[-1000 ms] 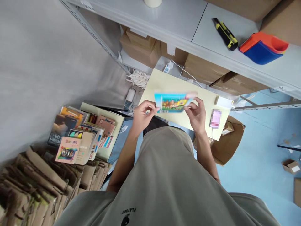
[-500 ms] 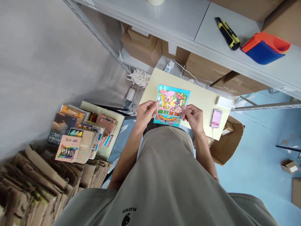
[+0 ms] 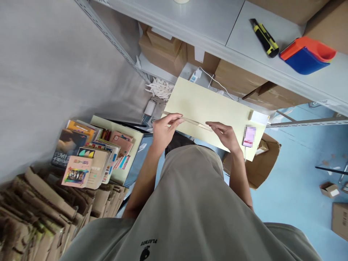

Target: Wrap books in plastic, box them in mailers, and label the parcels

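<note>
A thin picture book (image 3: 194, 122) is tilted edge-on to me above the pale table (image 3: 206, 99), so only a narrow strip of it shows and its cover is out of sight. My left hand (image 3: 164, 132) pinches it between thumb and fingers towards its left end. At its right end is my right hand (image 3: 225, 136), fingers fairly straight and the book's edge running in by the fingertips; how firmly it grips is hard to see. A phone (image 3: 249, 137) on a white cable lies to the right on the table.
Above, a grey shelf (image 3: 201, 21) carries a box cutter (image 3: 265, 38) and an orange-and-blue holder (image 3: 307, 54). Cardboard boxes (image 3: 239, 81) stand behind the table. Stacked books (image 3: 77, 172) and flattened cardboard (image 3: 46, 214) are at left. An open carton (image 3: 265, 168) sits at right.
The picture book's colourful cover faced me earlier; now the book is turned edge-on. It has shifted left, and my right hand's fingers have straightened at its end.
</note>
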`<act>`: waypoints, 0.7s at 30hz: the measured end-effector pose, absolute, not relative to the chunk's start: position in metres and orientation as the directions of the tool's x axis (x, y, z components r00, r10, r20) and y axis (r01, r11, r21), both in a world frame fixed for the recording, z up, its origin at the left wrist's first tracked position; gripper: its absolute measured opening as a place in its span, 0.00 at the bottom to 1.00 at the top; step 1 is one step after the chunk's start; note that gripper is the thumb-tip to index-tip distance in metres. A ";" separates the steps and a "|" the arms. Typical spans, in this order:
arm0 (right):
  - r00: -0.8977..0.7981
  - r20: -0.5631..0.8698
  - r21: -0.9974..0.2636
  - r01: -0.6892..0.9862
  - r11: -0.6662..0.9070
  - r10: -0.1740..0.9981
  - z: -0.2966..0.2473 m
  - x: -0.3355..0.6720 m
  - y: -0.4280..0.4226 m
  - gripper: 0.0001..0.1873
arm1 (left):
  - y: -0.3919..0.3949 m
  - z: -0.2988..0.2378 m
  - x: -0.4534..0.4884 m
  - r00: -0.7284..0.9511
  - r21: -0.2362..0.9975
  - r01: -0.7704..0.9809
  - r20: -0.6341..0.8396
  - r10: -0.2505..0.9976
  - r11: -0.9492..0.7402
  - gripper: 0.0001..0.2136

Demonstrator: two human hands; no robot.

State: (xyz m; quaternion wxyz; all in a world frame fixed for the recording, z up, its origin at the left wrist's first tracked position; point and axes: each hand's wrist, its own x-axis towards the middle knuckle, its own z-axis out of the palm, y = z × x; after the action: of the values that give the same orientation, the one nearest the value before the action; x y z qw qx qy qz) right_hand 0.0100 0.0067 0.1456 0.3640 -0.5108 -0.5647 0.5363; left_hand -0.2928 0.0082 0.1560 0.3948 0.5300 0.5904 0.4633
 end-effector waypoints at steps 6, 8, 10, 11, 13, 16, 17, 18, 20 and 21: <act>-0.153 -0.066 -0.951 0.309 -0.016 0.986 0.166 -0.002 -0.003 0.26 | 0.011 0.159 -0.292 0.144 0.810 0.550 0.148 0.978 -0.203 0.10; -0.188 -0.028 -0.926 0.375 0.046 0.982 0.170 -0.014 -0.007 0.25 | 0.012 0.159 -0.283 0.179 0.790 0.576 0.128 0.975 -0.210 0.11; -0.168 -0.016 -0.908 0.415 0.056 0.986 0.169 -0.024 -0.008 0.20 | 0.013 0.158 -0.274 0.192 0.799 0.565 0.113 0.975 -0.204 0.13; -0.124 -0.018 -0.907 0.420 0.036 0.992 0.166 -0.027 -0.008 0.17 | 0.013 0.156 -0.271 0.179 0.814 0.548 0.114 0.977 -0.195 0.14; 0.026 -0.048 -0.926 0.374 -0.054 0.999 0.158 -0.029 -0.005 0.16 | 0.013 0.150 -0.266 0.093 0.850 0.502 0.132 0.987 -0.161 0.17; 0.251 -0.158 -0.966 0.162 -0.202 0.955 0.142 -0.024 0.003 0.22 | 0.011 0.137 -0.263 -0.115 0.912 0.405 0.122 0.986 -0.065 0.32; 0.292 -0.197 -0.970 0.082 -0.230 0.936 0.136 -0.022 0.007 0.25 | 0.010 0.131 -0.263 -0.157 0.935 0.353 0.084 0.984 -0.024 0.35; 0.317 -0.230 -0.969 0.014 -0.247 0.920 0.131 -0.020 0.010 0.27 | 0.009 0.127 -0.262 -0.169 0.957 0.288 0.031 0.985 0.020 0.37; 0.333 -0.276 -0.961 -0.080 -0.265 0.902 0.122 -0.020 0.016 0.30 | 0.009 0.120 -0.260 -0.123 0.982 0.158 -0.081 0.989 0.100 0.35; 0.329 -0.295 -0.955 -0.110 -0.274 0.897 0.119 -0.021 0.018 0.31 | 0.010 0.118 -0.258 -0.089 0.985 0.110 -0.121 0.989 0.131 0.33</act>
State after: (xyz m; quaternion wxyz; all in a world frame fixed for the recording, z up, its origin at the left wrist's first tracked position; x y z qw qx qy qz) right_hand -0.0210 0.0180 0.1186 0.5157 -0.6315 -0.3114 0.4882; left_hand -0.2584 0.0099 0.1176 0.4799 0.4744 0.5788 0.4578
